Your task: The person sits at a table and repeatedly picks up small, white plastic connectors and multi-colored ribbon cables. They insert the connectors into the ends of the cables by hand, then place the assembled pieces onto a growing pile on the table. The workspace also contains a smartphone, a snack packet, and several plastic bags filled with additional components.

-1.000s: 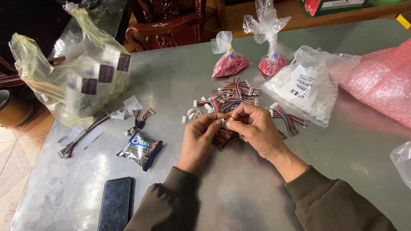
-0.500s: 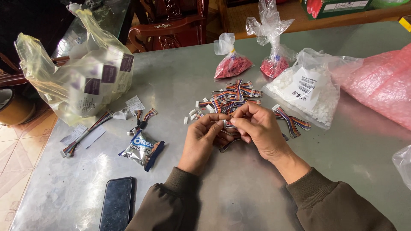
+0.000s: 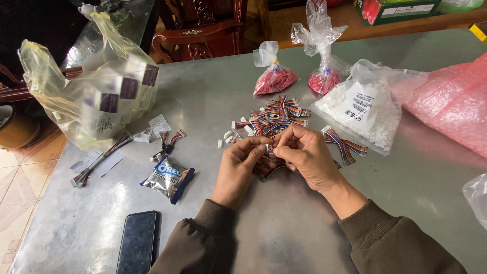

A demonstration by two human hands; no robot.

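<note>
From the head camera, the left hand and right hand meet at the middle of the grey table, fingers curled nearly shut and pinching between them a short rainbow ribbon cable, whose small white end sits at the fingertips, seemingly held close for fine work. At twelve o'clock from the hands lies a pile of similar cables, at two o'clock a clear bag of white connectors; at eight o'clock a snack wrapper and dark phone lie apart.
</note>
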